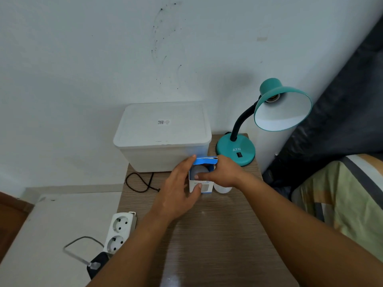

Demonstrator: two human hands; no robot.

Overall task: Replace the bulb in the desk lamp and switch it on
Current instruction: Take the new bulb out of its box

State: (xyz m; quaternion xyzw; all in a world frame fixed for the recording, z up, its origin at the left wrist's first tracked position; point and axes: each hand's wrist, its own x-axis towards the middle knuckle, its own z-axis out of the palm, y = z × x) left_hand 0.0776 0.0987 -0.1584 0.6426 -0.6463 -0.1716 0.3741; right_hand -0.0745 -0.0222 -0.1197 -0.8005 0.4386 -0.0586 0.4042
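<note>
- The bulb box, blue and white with its top flap open, stands upright on the wooden surface, just in front of the white lidded storage box.
- The left hand grips the bulb box from its left side, the thumb pressed on the front face and the fingers curled up behind toward the open flap.
- The right hand reaches in from the right of the bulb box, its fingers bent over the open top, with the thumb touching the pale round bulb that shows inside; whether the fingers truly have hold of the bulb cannot be told.
- A second white bulb lies on the surface just right of the bulb box, partly hidden under the right wrist.
- The teal desk lamp stands behind and to the right of the bulb box, with its black switch facing forward on the base.
- The lamp's shade tilts toward the camera on a black gooseneck, and its socket is bare.
- A dark cord loops on the surface to the left of the bulb box.
- A white power strip hangs at the surface's edge, well to the front-left of the bulb box.
- A striped bed cover shows far to the right of the bulb box.
</note>
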